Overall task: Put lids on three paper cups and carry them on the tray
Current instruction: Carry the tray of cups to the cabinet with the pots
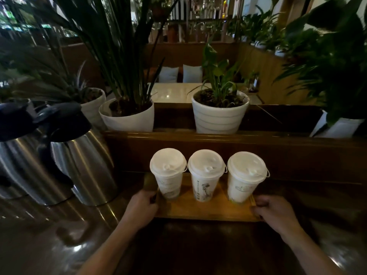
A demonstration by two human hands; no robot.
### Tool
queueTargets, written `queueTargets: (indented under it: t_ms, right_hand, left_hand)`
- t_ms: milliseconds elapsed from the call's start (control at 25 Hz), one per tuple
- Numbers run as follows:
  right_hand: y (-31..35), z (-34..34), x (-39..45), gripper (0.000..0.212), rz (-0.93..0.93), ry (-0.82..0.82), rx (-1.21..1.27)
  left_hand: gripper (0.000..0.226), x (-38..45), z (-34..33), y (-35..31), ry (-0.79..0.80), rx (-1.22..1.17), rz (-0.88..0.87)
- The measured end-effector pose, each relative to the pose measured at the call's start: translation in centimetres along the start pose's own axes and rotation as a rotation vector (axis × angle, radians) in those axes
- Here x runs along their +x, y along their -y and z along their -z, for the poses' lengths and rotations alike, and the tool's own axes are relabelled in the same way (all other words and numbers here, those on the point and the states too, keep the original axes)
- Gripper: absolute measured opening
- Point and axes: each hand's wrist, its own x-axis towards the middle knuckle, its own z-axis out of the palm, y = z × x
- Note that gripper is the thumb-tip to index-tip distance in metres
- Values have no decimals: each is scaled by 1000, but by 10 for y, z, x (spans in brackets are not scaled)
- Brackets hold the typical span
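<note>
Three white paper cups stand in a row on a wooden tray (206, 212), each with a white lid on top: the left cup (168, 171), the middle cup (206, 173) and the right cup (246, 175). My left hand (142, 207) grips the tray's left edge beside the left cup. My right hand (275, 212) grips the tray's right edge beside the right cup. Whether the tray rests on the dark counter or is lifted off it, I cannot tell.
Two steel thermos jugs (79, 155) stand close on the left. A wooden ledge (218, 139) rises right behind the cups, carrying potted plants in white pots (219, 114). More plants fill the right side. A light table (174, 94) lies beyond.
</note>
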Motion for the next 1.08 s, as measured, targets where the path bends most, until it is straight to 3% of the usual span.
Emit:
queueTargets:
  t_ms: [520,920,1080]
  right_hand:
    - [2,6,15,24,38,31,-109]
    - [7,2,9,20,89,-14,-220]
    - [6,-3,6,15,98,-95,-514]
  left_hand:
    - [39,18,-6,-9,-23,94,-14]
    - [19,25,-6,-4,-5,84,-14]
    - [13,27,-3,-6,-14,63,82]
